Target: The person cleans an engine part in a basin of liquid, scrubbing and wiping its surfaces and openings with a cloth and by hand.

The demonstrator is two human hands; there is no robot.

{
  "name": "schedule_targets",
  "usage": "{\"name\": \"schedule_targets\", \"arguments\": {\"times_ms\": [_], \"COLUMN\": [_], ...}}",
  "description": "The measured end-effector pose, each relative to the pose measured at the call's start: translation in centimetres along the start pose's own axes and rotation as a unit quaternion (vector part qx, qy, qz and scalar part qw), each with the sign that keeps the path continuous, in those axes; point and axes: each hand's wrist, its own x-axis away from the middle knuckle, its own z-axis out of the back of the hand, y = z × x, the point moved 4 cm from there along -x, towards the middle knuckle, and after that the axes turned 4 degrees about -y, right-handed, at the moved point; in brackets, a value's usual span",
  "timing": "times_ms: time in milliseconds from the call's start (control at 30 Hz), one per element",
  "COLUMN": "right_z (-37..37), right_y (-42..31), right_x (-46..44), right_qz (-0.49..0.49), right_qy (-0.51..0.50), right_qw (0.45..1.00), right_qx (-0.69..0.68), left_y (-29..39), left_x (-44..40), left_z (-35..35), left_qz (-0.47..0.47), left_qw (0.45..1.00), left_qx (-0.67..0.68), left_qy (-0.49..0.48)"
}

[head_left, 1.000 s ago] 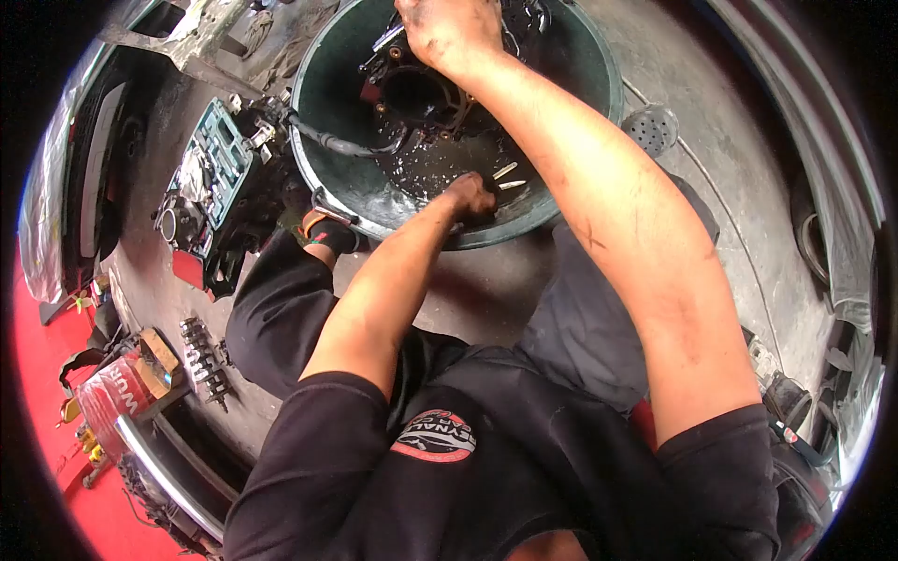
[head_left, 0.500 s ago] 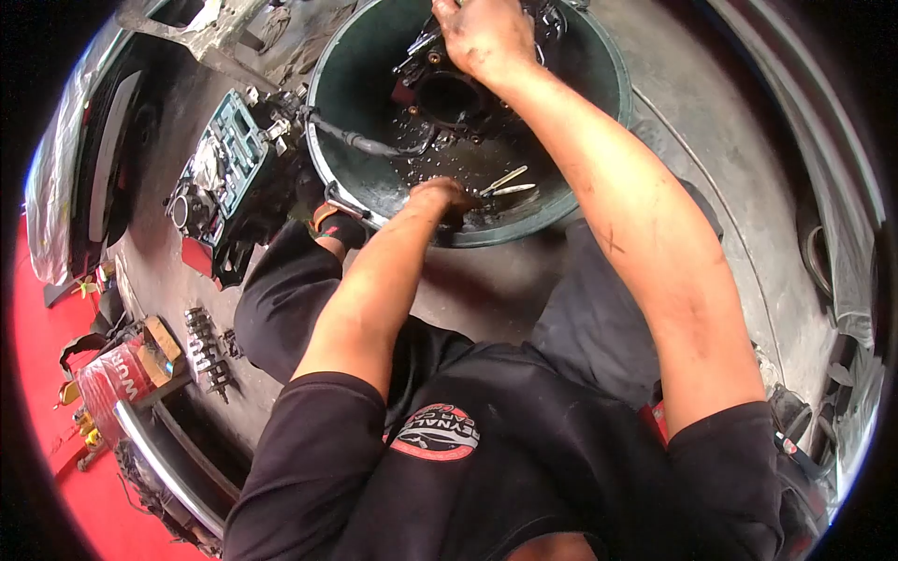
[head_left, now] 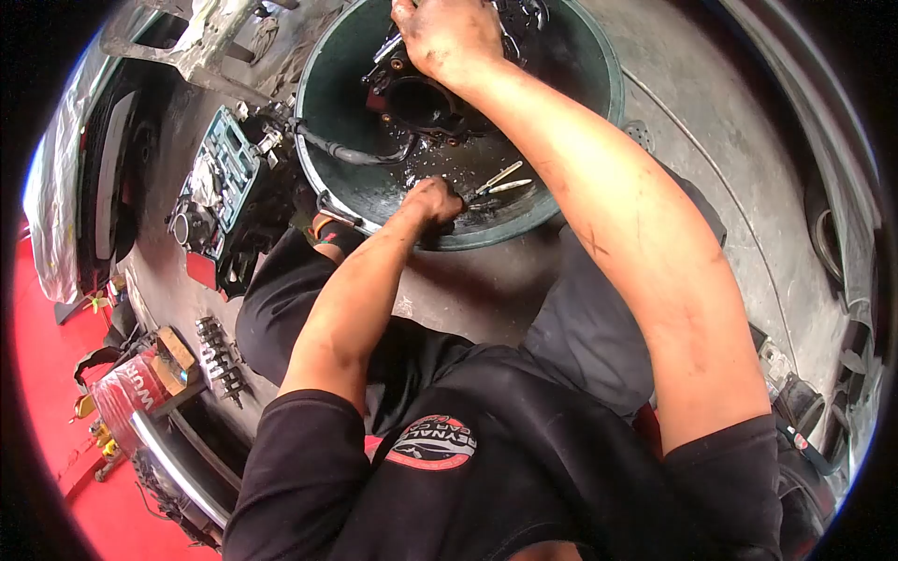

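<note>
Head view: right forearm (head_left: 580, 168) partly hides tub (head_left: 329, 93) near tool case (head_left: 223, 140)

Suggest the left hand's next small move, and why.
Perhaps raise the left hand to steady the dark engine part: this hand is in the green tub, clear of the part, while the right hand is up at the part's far side.

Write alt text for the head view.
A person's hands work at a dark green tub: the right hand over a dark mechanical part, the left hand low inside beside two slim pale strips. A teal tray sits left of the tub.
</note>
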Motion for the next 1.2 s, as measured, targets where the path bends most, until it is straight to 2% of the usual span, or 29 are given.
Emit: {"name": "schedule_targets", "arguments": {"times_ms": [67,167,233,267,333,400,433,500,567,633,767,833,900,1000,1100,1200], "right_z": [0.1,-0.2,-0.3,-0.1,0.9,0.2,-0.2,-0.4,0.2,-0.2,-0.4,-0.7,-0.8,-0.4,-0.2,0.0], "right_y": [-0.2,0.2,0.0,0.0,-0.4,0.1,-0.1,-0.2,-0.7,-0.7,-0.7,-0.3,-0.3,-0.7,-0.8,-0.8], "right_x": [0.0,0.0,-0.2,-0.2,0.2,-0.4,-0.5,-0.2,0.1,-0.2,-0.4,-0.4,-0.2,-0.4,-0.4,-0.3], "right_qz": [-0.011,-0.006,-0.002,-0.005,-0.016,-0.022,-0.022,0.006,0.000,-0.022,-0.020,-0.001,0.018,-0.003,-0.005,-0.029], "right_qy": [-0.007,-0.003,-0.005,-0.010,-0.037,-0.043,-0.049,-0.010,-0.006,-0.021,-0.019,0.000,0.009,-0.007,-0.015,-0.034], "right_qw": [1.000,1.000,1.000,1.000,0.999,0.999,0.999,1.000,1.000,0.999,1.000,1.000,1.000,1.000,1.000,0.999], "right_qx": [-0.005,0.002,0.003,0.003,-0.027,-0.005,0.001,0.003,-0.012,-0.010,-0.007,-0.014,-0.018,-0.012,-0.016,-0.032], "left_y": [-3.2,-0.7,0.3,0.4,1.2,2.2,2.3,1.6,2.9,2.5,0.3,-1.8,-1.0,0.5,0.2,1.4], "left_x": [-5.0,-2.4,-2.8,-3.5,-0.8,0.9,-0.9,-1.9,0.9,0.8,-0.4,-3.1,1.0,0.1,-2.5,-1.4], "left_z": [-2.8,-1.6,-2.1,-2.4,-2.4,-2.4,-2.5,-2.4,-0.4,0.0,0.1,0.5,2.2,1.7,-1.0,-1.3], "left_qz": [-0.093,-0.170,-0.133,-0.046,0.006,-0.096,-0.159,-0.176,-0.097,-0.017,0.000,-0.224,-0.192,-0.008,0.059,0.107], "left_qw": [0.987,0.942,0.914,0.939,0.979,0.961,0.915,0.886,0.947,0.991,0.998,0.970,0.958,0.965,0.966,0.975], "left_qx": [-0.058,-0.162,-0.277,-0.244,-0.187,-0.250,-0.333,-0.354,-0.236,-0.116,0.022,-0.084,0.080,-0.027,0.115,-0.072], "left_qy": [-0.116,-0.241,-0.265,-0.238,-0.086,-0.065,-0.165,-0.240,-0.196,-0.070,-0.061,-0.032,-0.198,-0.261,-0.226,-0.179]}}
